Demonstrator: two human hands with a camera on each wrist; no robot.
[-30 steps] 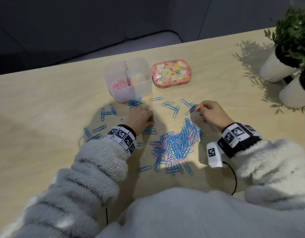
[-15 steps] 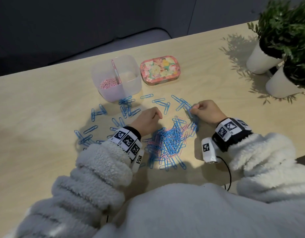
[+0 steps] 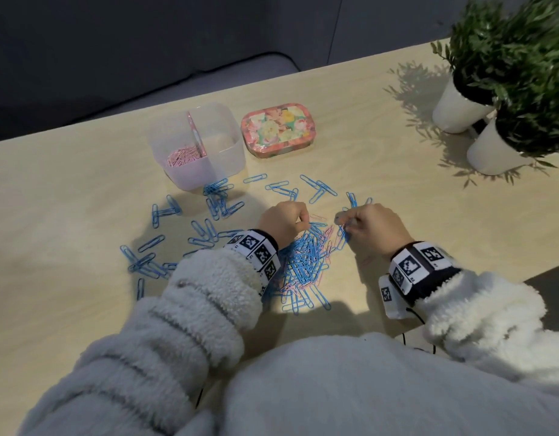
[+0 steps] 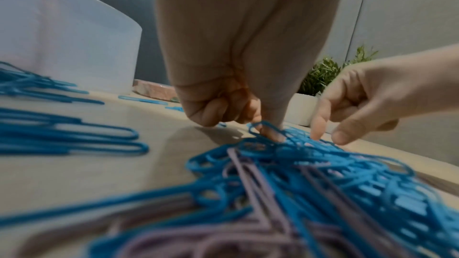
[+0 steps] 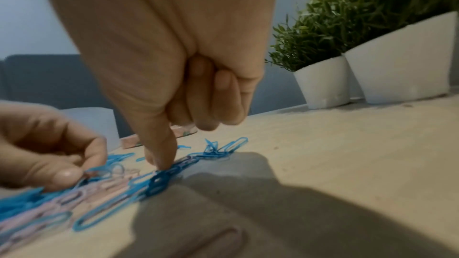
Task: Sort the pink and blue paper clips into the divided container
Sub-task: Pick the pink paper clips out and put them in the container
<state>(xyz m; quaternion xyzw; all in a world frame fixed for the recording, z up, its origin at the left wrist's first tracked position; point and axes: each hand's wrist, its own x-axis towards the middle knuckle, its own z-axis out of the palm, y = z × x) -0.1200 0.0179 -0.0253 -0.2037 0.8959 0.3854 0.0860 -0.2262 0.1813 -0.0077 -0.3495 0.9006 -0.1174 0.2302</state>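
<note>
Behind the wooden table (image 3: 382, 196) sits a dark couch. Near the clip pile (image 3: 306, 262), the divided container (image 3: 196, 171) holds pink clips on its left side. Up close, the left hand (image 4: 238, 66) and right hand (image 5: 159, 66) each press one straight finger on the pile, other fingers curled.

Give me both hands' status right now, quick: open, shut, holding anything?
Left hand: fingers curled, tips down in the mixed clip pile; whether it pinches a clip cannot be told.
Right hand: forefinger pressing on the clips, other fingers curled; holds nothing visible.
</note>
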